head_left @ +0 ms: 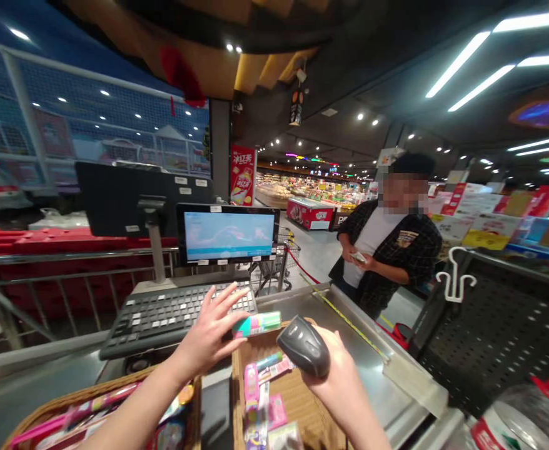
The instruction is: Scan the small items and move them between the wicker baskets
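The left forearm reaches forward, its hand (214,330) fanned out beside the keyboard (159,315) and pinching a green tube (259,324) above the far edge of the wicker basket (314,403), while the right hand (337,365) grips a dark scanner (306,349) angled toward the tube.

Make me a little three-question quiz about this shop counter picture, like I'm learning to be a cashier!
1. What is in the right hand?
A) a keyboard
B) a black scanner
C) a white hook
2. True or false: the left hand is empty.
3. Fill in: below the hands, small colourful packs lie in a woven ____.

Key: 1. B. 2. False: it holds a small green tube. 3. Basket.
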`<state>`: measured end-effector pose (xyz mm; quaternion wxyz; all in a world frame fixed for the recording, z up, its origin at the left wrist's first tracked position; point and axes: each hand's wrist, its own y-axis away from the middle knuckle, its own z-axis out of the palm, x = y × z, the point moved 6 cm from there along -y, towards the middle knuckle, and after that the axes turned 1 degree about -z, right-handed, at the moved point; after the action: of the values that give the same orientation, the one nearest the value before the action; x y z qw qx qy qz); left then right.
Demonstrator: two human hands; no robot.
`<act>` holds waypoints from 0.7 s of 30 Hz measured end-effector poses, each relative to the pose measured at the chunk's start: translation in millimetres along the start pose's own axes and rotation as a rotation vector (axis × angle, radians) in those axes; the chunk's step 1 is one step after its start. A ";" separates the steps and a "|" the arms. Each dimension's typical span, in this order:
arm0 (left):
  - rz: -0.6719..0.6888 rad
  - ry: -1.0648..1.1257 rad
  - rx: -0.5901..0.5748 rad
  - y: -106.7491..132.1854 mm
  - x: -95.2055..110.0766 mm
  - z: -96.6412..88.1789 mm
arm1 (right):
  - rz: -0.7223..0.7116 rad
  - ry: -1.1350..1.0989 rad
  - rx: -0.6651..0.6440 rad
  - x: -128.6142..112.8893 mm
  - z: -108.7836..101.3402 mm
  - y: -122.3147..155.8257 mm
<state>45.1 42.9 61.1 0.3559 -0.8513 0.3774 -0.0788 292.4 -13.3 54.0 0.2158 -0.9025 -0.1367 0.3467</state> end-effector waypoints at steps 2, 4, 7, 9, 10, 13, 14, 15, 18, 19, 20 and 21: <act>-0.014 -0.037 0.042 5.4 -8.6 -18.7 | -0.050 -0.015 -0.015 -19.0 6.3 -1.9; -0.039 -0.054 0.087 11.4 -16.7 -36.6 | -0.105 -0.044 -0.013 -39.2 11.1 -3.2; -0.089 -0.046 0.161 21.6 -26.8 -61.2 | -0.184 -0.072 0.017 -70.1 17.4 -3.4; -0.117 -0.043 0.196 29.1 -31.3 -74.7 | -0.219 -0.074 0.021 -88.0 24.2 -2.5; -0.127 -0.045 0.207 33.1 -32.9 -80.4 | -0.226 -0.070 0.014 -95.3 28.7 -2.0; -0.152 -0.059 0.245 46.7 -36.3 -95.3 | -0.207 -0.059 -0.044 -110.9 45.1 -0.4; -0.154 -0.066 0.261 51.8 -36.9 -99.8 | -0.198 -0.059 -0.065 -115.1 50.3 0.4; -0.156 -0.073 0.276 57.1 -37.6 -103.9 | -0.193 -0.061 -0.082 -119.5 54.7 1.4; -0.171 -0.084 0.300 73.8 -41.0 -115.3 | -0.211 -0.066 -0.086 -135.6 62.2 5.2; -0.184 -0.085 0.301 79.3 -42.9 -119.0 | -0.221 -0.068 -0.083 -141.8 63.9 6.6; -0.199 -0.083 0.298 84.7 -45.2 -122.7 | -0.230 -0.071 -0.084 -148.0 65.6 7.9; -0.214 -0.081 0.296 90.0 -47.5 -126.5 | -0.239 -0.077 -0.089 -154.2 67.6 9.2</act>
<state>-92.0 -34.7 100.5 0.4816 -0.8275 0.2544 -0.1364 135.6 -62.6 91.9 0.2096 -0.8746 -0.2667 0.3464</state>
